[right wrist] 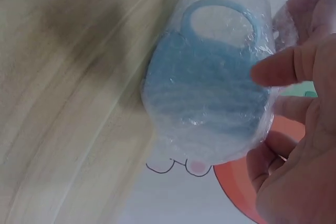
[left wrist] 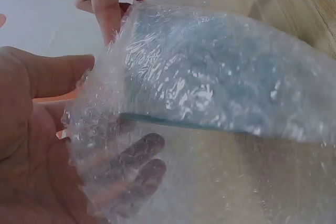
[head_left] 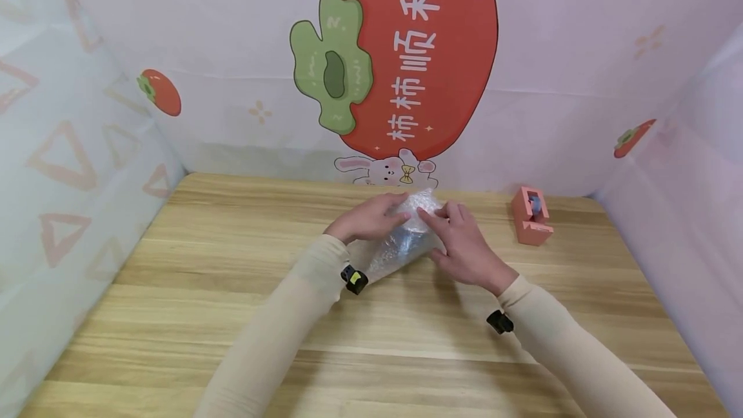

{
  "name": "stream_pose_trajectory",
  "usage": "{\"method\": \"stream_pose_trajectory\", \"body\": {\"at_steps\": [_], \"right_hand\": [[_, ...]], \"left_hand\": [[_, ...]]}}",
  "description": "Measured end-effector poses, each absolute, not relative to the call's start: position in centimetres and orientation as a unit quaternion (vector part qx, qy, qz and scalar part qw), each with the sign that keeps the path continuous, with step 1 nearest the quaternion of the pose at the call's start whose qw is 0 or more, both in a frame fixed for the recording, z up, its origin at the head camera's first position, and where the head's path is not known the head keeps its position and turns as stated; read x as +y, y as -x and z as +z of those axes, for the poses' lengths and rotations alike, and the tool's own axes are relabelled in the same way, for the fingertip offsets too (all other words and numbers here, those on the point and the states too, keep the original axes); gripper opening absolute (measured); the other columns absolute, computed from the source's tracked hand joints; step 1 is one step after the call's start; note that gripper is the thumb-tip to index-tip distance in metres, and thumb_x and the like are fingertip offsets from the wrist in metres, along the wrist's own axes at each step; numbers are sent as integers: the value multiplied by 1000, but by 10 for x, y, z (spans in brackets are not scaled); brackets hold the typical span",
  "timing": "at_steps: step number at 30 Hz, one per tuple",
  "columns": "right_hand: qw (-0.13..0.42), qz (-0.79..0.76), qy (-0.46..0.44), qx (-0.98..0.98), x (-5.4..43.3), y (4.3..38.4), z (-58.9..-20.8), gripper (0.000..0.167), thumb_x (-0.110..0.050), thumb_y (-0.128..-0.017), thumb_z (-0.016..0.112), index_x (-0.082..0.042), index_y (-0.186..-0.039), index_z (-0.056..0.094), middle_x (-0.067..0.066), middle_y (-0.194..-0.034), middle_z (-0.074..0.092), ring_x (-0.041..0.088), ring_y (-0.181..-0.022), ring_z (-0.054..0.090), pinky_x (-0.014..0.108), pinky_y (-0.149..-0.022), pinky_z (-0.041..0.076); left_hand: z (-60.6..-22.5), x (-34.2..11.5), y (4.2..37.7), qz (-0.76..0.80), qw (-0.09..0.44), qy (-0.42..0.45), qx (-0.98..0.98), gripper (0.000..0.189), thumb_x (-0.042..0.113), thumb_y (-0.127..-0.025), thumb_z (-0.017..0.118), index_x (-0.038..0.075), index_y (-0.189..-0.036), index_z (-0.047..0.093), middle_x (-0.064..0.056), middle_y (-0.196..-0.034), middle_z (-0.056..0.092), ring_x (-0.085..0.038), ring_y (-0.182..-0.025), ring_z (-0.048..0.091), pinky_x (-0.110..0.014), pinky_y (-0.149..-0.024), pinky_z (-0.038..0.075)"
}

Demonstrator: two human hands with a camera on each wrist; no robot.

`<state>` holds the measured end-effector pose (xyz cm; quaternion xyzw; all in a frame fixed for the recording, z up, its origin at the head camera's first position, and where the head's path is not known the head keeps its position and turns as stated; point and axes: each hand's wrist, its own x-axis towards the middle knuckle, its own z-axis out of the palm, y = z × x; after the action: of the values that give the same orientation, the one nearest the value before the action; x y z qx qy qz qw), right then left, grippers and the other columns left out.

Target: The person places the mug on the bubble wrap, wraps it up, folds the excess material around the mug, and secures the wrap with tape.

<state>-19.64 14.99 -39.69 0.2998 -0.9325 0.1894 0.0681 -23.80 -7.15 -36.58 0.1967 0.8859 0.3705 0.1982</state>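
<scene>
A light blue mug (right wrist: 205,87) with a loop handle (right wrist: 220,2) shows through clear bubble wrap (head_left: 400,251) that is rolled around it. My left hand (head_left: 369,218) holds the wrap's far end from the left. In the left wrist view, its thumb (left wrist: 63,74) lies at the wrap's edge and its fingertips (left wrist: 144,150) show through the film behind. From the right, my right hand (head_left: 464,247) pinches the wrap at the far end, its thumb and fingers along the mug's side.
A coral pink tape dispenser (head_left: 529,231) with a blue roll stands at the back right of the wooden table (head_left: 232,231). Behind the table hangs a printed backdrop (head_left: 244,50), and fabric sides (head_left: 75,115) rise on the left and right.
</scene>
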Motion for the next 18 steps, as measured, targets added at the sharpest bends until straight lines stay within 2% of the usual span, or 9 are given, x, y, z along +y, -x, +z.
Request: {"method": "stream_pose_trajectory", "body": {"at_steps": [4,7,11,13,16,18], "right_hand": [[76,177,-296,-936,149,191,-399,70,-29,-89,77,-8,-150,50,21,-127,47,37,-124,45,53,-98,45],[83,177,-302,-933,148,187,-399,70,-39,-92,75,-9,-151,50,22,-138,46,39,-128,47,54,-100,48],[84,195,-309,-927,150,187,-401,65,-32,-94,74,-9,-149,51,23,-149,42,40,-134,46,55,-103,47],[84,202,-311,-925,150,189,-402,61,-27,-94,74,-9,-148,53,22,-151,41,40,-135,47,56,-104,46],[84,212,-312,-922,150,194,-402,57,-22,-94,74,-11,-147,55,20,-152,42,40,-134,49,56,-105,45],[89,217,-313,-920,150,198,-403,56,-18,-93,75,-11,-145,57,18,-152,43,39,-132,51,56,-104,46]], "left_hand": [[-364,-75,235,377,197,-204,882,56,25,-107,51,8,-158,34,-9,-161,36,-26,-149,31,-47,-118,31],[-360,-79,232,371,193,-219,881,54,21,-107,48,3,-157,34,-12,-160,37,-28,-148,33,-46,-118,31],[-358,-84,227,349,188,-232,888,54,18,-107,48,0,-156,34,-16,-159,37,-29,-147,34,-46,-118,31],[-357,-86,225,336,182,-235,894,54,18,-106,51,0,-155,35,-17,-159,37,-29,-144,38,-45,-117,34],[-356,-87,223,319,164,-240,902,55,18,-104,57,-2,-152,40,-20,-155,42,-28,-126,55,-42,-106,46],[-357,-87,223,307,148,-242,908,55,18,-102,62,-4,-149,44,-20,-151,47,-25,-111,62,-38,-96,52]]}}
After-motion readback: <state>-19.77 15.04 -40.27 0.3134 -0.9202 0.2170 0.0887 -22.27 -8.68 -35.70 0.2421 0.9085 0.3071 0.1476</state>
